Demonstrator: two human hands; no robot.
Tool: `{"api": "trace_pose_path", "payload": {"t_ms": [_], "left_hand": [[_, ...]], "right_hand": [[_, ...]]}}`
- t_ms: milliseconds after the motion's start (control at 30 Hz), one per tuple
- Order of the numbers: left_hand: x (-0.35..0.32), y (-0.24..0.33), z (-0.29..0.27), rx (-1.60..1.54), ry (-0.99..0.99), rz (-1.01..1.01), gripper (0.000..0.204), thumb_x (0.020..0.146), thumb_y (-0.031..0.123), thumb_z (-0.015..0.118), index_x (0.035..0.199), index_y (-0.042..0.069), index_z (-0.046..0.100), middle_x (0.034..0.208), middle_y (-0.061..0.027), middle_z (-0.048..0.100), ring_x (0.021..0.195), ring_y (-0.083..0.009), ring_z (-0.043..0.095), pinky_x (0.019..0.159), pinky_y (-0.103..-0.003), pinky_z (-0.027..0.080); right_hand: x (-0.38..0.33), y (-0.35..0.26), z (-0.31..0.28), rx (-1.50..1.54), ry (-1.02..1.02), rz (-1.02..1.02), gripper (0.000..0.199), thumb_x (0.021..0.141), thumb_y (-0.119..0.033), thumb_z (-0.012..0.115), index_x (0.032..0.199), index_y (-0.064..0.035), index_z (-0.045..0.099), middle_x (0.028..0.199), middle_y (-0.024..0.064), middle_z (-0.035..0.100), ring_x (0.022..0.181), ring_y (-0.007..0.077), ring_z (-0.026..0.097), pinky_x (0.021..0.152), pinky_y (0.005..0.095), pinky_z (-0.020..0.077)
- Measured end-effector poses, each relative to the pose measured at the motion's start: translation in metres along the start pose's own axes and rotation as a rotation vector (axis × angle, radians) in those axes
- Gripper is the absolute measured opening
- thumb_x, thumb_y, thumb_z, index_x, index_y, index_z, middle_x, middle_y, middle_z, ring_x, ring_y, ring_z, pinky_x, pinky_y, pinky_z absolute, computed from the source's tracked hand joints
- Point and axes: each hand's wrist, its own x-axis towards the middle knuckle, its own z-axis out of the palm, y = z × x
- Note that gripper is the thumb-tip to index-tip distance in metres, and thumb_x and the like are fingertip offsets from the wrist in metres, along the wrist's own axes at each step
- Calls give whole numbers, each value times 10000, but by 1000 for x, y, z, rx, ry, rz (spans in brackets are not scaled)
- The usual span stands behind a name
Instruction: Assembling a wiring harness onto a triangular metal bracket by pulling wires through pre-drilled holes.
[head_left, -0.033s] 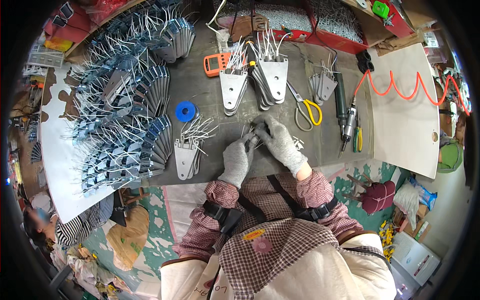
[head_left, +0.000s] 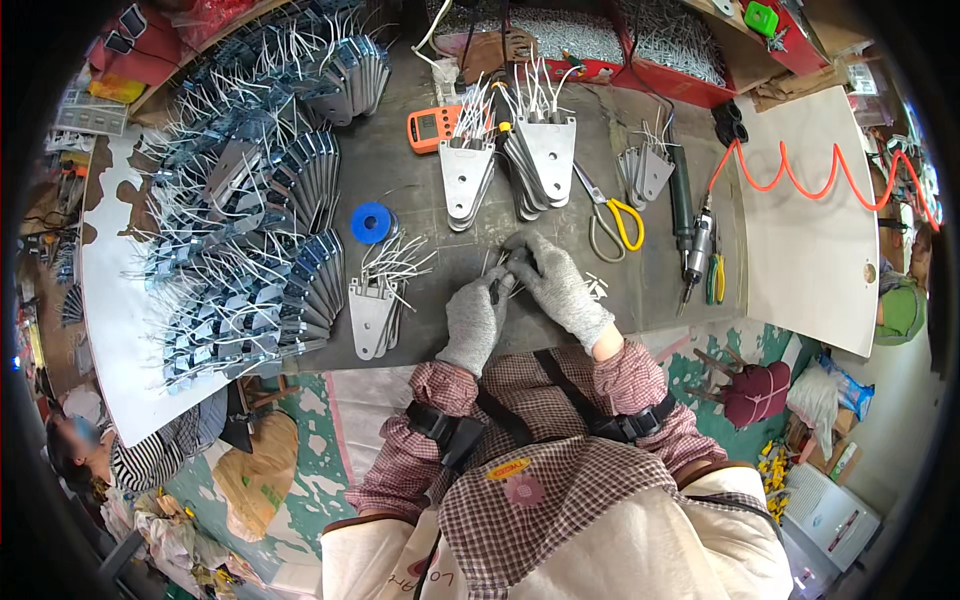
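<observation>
Both hands wear grey gloves and meet over the dark bench mat, close to its front edge. My left hand (head_left: 473,318) is closed, its thumb and fingers pinched together. My right hand (head_left: 556,287) also pinches, its fingertips touching those of the left. Thin pale strands show around the fingertips, but the gloves hide most of what is held. Left of them stands a small stack of tapered metal plates (head_left: 371,320) with white wires. Two more wired stacks, a left one (head_left: 465,182) and a right one (head_left: 550,160), lie beyond the hands. Small white pieces (head_left: 596,287) lie beside my right hand.
Rows of wired metal plates (head_left: 250,280) crowd the left side. A blue-rimmed spool (head_left: 371,223) and orange meter (head_left: 429,128) lie nearer the middle. To the right are scissors (head_left: 612,222), a power screwdriver (head_left: 698,250) with a red coiled hose (head_left: 790,180), and pliers (head_left: 716,279).
My right fingers have shifted very slightly against the left fingertips. Everything else stays in place.
</observation>
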Motion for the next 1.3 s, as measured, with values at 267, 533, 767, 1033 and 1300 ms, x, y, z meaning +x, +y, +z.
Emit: {"api": "trace_pose_path", "payload": {"t_ms": [267,533,767,1033,1300], "left_hand": [[-13,-1,-5,-98,87,149,756,922,170,738,1585,45,396,1078,-167,695,945,-366,669,863,-466,543],[-39,-15,-2,136,210,217,641,884,150,696,1477,-7,510,1146,-134,668,1163,-321,586,1118,-525,370],[-38,-19,0,50,182,168,717,833,147,683,1498,-13,468,1146,-136,638,1162,-342,572,1142,-537,348],[-33,-17,2,44,171,110,812,773,147,683,1525,3,411,1249,-182,613,1209,-381,557,1182,-566,320],[9,-22,-4,-80,42,15,572,862,60,719,1416,70,576,1231,-130,679,1128,-294,627,1063,-463,446]], "right_hand": [[-4,3,19,-187,-50,21,301,985,-103,622,1271,-13,603,1096,252,702,1027,443,692,858,470,555],[-32,46,47,-203,-109,9,292,948,-112,651,1218,-5,621,1012,254,676,946,463,679,806,522,552],[-34,42,48,-171,-131,14,228,925,-135,679,1118,-13,690,973,235,683,957,443,679,835,502,550],[-26,48,38,15,-227,53,172,934,-74,678,1082,3,719,943,163,730,868,287,720,833,392,565],[-29,66,-33,-641,-9,214,242,900,-133,699,1123,-41,696,1167,200,641,1093,387,661,958,476,532]]}}
